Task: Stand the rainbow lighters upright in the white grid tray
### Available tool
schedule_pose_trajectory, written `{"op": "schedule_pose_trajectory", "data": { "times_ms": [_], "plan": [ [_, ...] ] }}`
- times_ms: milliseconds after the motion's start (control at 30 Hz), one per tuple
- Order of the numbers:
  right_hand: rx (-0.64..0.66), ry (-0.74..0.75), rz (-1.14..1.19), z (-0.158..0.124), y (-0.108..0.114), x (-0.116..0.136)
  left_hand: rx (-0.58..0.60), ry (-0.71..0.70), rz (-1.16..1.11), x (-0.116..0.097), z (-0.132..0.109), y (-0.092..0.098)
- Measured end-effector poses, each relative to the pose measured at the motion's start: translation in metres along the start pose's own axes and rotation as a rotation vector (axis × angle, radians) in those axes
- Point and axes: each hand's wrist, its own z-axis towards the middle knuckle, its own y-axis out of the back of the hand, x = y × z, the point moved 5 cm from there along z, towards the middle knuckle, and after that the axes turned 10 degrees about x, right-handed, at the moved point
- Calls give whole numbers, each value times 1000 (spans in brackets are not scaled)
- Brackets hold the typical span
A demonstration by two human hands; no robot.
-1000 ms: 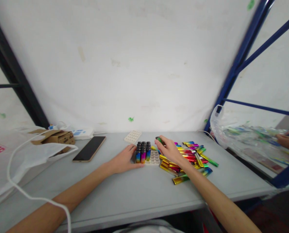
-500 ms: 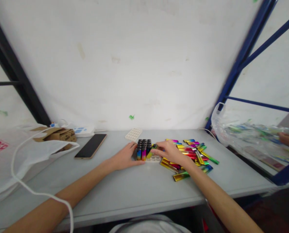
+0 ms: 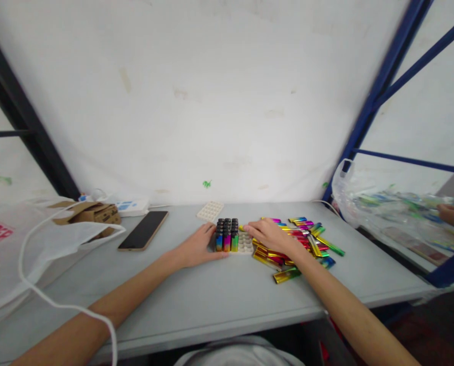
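While the left hand [image 3: 200, 247] held the tray [image 3: 245, 244] at its left end, thumb and fingers spread, black-topped lighters [image 3: 227, 238] stood upright there. The right hand [image 3: 269, 236] was near the tray's right side, beside the shiny pile [image 3: 314, 245] on the surface [image 3: 211, 297]; whether it held anything, I could not tell.

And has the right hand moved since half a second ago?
Yes, slightly: against the green mark on the wall, the right hand has shifted rightward and higher in the view, away from the front lighters.
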Motion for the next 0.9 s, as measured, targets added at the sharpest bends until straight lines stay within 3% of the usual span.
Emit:
{"op": "schedule_pose_trajectory", "data": {
  "times_ms": [100,200,367,533,700,833,900],
  "plan": [
    [-63,-100,-15,-5,12,-35,17,22,4,-2,0,1],
    [-61,-110,-10,-10,16,-58,35,49,15,-3,1,2],
    [32,-41,2,-8,2,-51,37,47,20,-4,2,2],
    [18,-128,-53,0,-12,-42,28,30,38,-3,0,2],
    [-199,-119,126,1,0,-54,27,27,34,-3,1,2],
    [-542,-151,527,-5,18,-64,20,36,0,-3,1,3],
    [-598,-154,800,-6,20,-62,7,28,-8,-4,1,4]
  ]
}}
